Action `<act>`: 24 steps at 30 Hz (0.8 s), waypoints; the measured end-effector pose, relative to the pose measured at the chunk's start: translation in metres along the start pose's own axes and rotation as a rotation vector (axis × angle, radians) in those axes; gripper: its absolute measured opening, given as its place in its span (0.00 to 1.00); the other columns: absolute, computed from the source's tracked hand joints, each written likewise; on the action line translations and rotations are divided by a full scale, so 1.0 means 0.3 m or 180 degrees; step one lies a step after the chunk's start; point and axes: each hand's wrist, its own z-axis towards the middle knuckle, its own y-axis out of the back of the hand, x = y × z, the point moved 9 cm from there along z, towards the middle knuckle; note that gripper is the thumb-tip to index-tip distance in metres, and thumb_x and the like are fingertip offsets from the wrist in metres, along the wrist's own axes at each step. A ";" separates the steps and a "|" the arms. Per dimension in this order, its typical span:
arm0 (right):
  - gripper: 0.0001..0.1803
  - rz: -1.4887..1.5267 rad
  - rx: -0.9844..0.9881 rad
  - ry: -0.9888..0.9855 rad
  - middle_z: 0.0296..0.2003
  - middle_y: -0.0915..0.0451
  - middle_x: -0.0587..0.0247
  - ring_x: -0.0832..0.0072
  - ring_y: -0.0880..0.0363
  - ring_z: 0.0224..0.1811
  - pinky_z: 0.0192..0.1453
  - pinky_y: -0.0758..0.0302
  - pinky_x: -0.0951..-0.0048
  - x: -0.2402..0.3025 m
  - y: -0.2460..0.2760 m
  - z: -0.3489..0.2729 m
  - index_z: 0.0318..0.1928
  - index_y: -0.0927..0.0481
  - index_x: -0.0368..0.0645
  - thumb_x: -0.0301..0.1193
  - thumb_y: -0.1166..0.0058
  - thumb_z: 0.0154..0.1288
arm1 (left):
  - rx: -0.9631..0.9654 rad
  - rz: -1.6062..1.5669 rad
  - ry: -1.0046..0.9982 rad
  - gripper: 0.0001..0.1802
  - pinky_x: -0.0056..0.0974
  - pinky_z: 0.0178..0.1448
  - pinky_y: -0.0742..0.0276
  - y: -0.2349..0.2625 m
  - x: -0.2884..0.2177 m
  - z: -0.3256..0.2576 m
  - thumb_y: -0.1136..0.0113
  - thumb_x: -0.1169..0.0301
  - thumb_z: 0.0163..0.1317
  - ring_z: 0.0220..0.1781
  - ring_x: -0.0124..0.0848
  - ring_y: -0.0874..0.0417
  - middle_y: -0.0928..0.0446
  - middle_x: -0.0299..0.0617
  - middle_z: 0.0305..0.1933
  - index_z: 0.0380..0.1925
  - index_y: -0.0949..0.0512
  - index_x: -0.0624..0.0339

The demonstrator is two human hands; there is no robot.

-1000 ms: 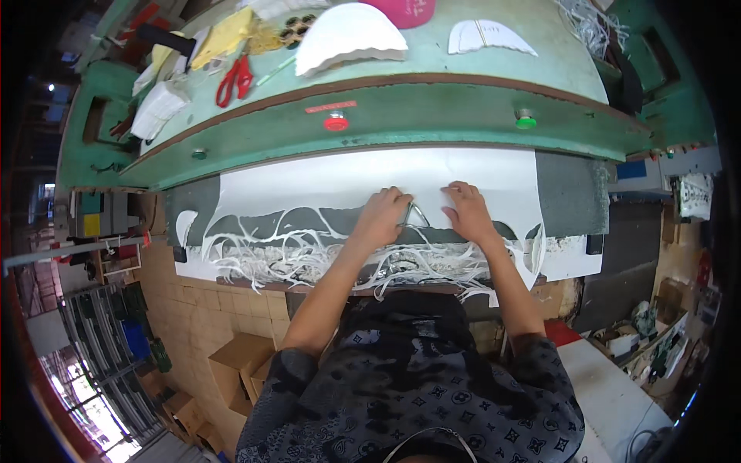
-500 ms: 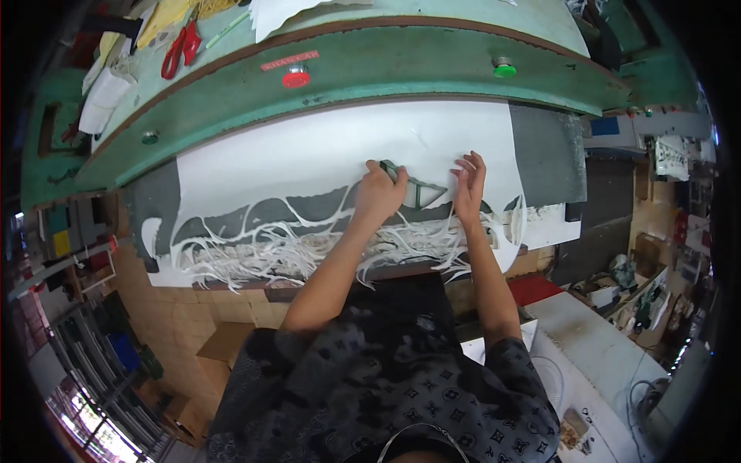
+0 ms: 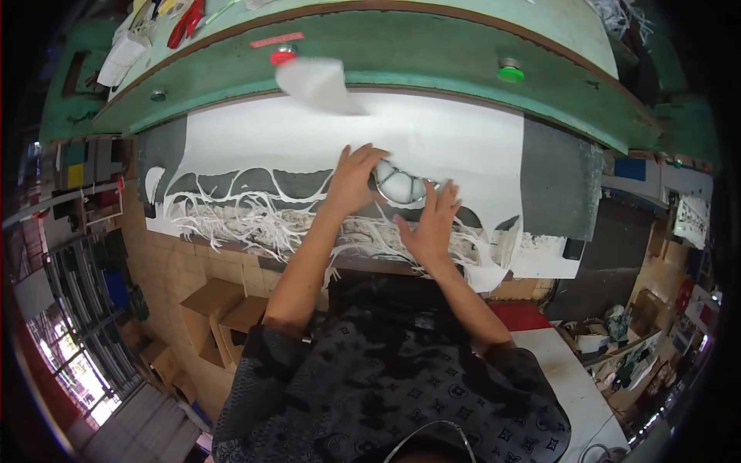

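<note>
A curved metal cutting die [image 3: 411,187] with crossbars lies on a white sheet [image 3: 255,139], at the border of its cut-out edge. My left hand [image 3: 353,184] grips the die's left end between thumb and fingers. My right hand [image 3: 434,225] is open, fingers spread, its fingertips at the die's right end and its thumb over the cut edge. A blurred white cut piece [image 3: 312,85] is in the air beyond my hands, in front of the green machine beam. Thin white offcut strips [image 3: 231,218] hang in a tangle along the near edge.
The green beam [image 3: 401,58] crosses behind the sheet, carrying a red button [image 3: 283,55] and a green button [image 3: 510,71]. Red-handled scissors [image 3: 185,25] lie on the shelf above. A dark grey board [image 3: 559,181] shows under the sheet. Cardboard boxes [image 3: 212,320] stand on the floor at left.
The die has gone from tilted in my left hand to lying lower on the sheet. My right hand has come down and left beside it. A white piece now flies toward the beam.
</note>
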 end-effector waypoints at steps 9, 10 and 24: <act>0.40 0.0278 -0.0095 0.0928 0.76 0.40 0.22 0.31 0.47 0.82 0.84 0.52 0.34 -0.123 -0.014 0.087 0.64 0.29 0.40 0.41 0.22 0.56 | -0.0686 -0.0521 0.0557 0.60 0.66 0.79 0.39 -0.074 0.085 -0.168 0.11 0.48 0.37 0.80 0.51 0.29 0.30 0.61 0.78 0.74 0.27 0.51; 0.38 0.0225 -0.0200 0.1087 0.76 0.41 0.22 0.31 0.47 0.82 0.84 0.51 0.34 -0.125 -0.021 0.087 0.61 0.27 0.41 0.41 0.21 0.55 | -0.0685 -0.0477 0.0550 0.60 0.67 0.78 0.39 -0.072 0.075 -0.159 0.11 0.47 0.37 0.79 0.51 0.28 0.31 0.62 0.78 0.73 0.27 0.50; 0.34 0.0365 -0.0657 0.1056 0.74 0.37 0.21 0.34 0.44 0.83 0.85 0.53 0.35 -0.144 -0.026 0.058 0.45 0.28 0.45 0.41 0.15 0.49 | -0.1234 -0.0381 0.0391 0.56 0.66 0.79 0.43 -0.093 0.046 -0.183 0.12 0.45 0.37 0.81 0.46 0.31 0.22 0.53 0.71 0.69 0.22 0.52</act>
